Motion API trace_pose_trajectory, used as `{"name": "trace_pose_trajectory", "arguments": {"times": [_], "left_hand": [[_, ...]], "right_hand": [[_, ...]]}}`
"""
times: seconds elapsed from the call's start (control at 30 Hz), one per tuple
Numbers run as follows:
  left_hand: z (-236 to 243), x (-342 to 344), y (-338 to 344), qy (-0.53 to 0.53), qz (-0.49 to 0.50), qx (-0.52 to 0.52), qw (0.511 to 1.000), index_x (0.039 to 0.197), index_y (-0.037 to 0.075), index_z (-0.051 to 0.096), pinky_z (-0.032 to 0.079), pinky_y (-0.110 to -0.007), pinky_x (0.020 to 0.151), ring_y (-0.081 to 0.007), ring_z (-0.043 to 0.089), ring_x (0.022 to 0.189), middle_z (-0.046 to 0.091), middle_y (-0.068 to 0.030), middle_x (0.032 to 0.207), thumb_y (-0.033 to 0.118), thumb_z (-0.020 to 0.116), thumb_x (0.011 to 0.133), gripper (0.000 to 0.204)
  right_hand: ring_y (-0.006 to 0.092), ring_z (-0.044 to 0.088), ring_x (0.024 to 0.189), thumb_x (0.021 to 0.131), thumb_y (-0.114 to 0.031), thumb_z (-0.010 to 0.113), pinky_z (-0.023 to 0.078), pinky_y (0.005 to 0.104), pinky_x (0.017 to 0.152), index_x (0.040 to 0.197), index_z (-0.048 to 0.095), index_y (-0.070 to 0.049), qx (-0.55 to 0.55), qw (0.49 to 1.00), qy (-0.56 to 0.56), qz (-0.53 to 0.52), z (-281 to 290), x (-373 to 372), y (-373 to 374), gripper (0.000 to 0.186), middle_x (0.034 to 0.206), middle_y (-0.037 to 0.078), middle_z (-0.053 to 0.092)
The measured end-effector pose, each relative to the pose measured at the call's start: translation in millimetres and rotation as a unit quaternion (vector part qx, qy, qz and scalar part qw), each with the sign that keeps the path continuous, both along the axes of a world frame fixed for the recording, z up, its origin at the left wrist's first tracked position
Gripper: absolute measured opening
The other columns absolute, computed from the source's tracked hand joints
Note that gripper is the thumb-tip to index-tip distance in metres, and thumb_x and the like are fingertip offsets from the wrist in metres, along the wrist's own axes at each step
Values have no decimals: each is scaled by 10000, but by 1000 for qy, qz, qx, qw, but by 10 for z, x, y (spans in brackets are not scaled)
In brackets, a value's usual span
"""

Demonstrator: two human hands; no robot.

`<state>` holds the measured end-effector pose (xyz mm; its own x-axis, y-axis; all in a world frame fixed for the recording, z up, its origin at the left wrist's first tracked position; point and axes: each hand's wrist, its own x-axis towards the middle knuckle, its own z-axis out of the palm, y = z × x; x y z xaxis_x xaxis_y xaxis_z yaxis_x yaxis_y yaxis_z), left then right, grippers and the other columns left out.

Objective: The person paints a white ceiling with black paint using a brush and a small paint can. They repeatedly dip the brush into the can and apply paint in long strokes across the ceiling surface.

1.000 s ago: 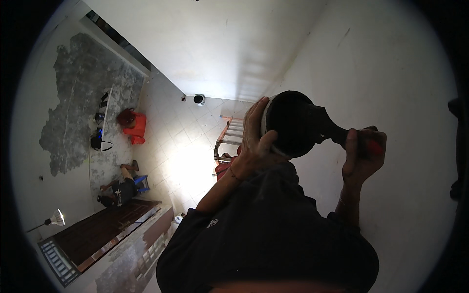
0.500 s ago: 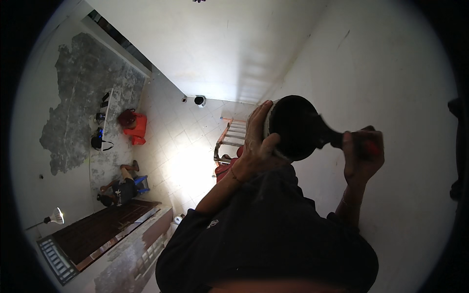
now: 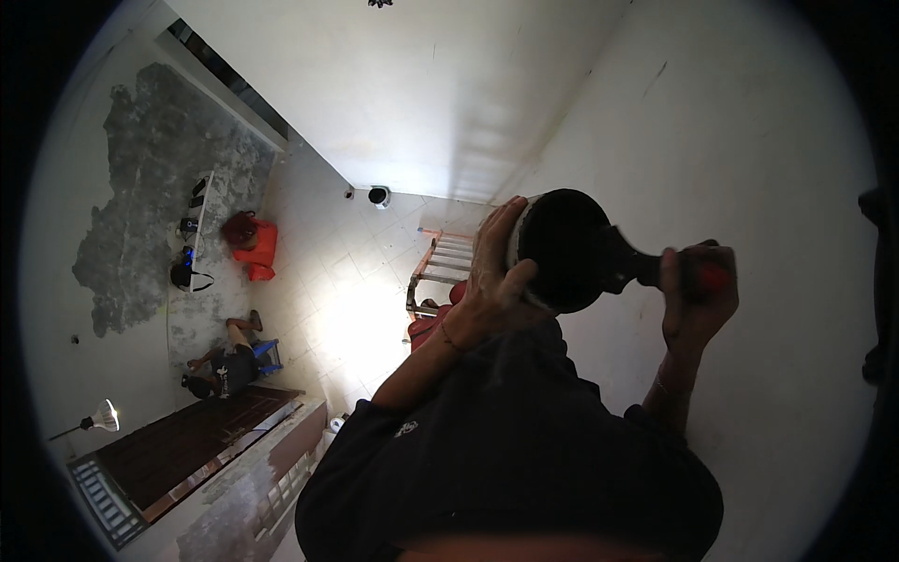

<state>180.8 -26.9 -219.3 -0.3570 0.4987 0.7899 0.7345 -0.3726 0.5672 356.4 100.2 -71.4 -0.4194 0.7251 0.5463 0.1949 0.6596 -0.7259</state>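
Note:
My left hand (image 3: 489,286) is wrapped round the side of a round bucket (image 3: 554,245), its fingers along the pale outer wall and its thumb over the rim. The bucket's inside is very dark, so its contents cannot be made out. A putty knife (image 3: 622,262) with a wide dark blade and a red-marked handle is gripped in my right hand (image 3: 695,302). Its blade lies over the bucket's right rim, seen from above; whether it touches the rim is unclear.
A stepladder (image 3: 451,251) stands below, beside my left forearm. On the tiled floor by the wall sits another bucket (image 3: 378,197). One person in red (image 3: 255,247) and another on a blue stool (image 3: 266,358) are at the left. A lit lamp (image 3: 105,416) is at lower left.
The putty knife and my right hand have shifted very slightly to the right. My left hand keeps its hold on the bucket, and the whole view has moved a little.

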Motion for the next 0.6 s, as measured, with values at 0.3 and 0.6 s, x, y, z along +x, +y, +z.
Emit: {"name": "trace_pose_trajectory", "arguments": {"times": [0.3,0.6], "left_hand": [[103,14,5,4,6,4,1000,1225,209,371,454,-676,1041,-603,497,1298,392,-418,1475,307,966,654,831],[73,-25,42,-7,-26,5,1000,1246,149,462,458,-673,1033,-612,500,1293,406,-423,1465,281,982,614,828]], "right_hand": [[113,616,744,882,-59,816,486,236,644,960,588,-13,-70,996,-18,52,-6,42,28,246,852,60,633],[115,616,754,881,-77,812,514,263,670,938,583,-16,-71,997,-10,7,18,37,104,243,859,58,626]]}}
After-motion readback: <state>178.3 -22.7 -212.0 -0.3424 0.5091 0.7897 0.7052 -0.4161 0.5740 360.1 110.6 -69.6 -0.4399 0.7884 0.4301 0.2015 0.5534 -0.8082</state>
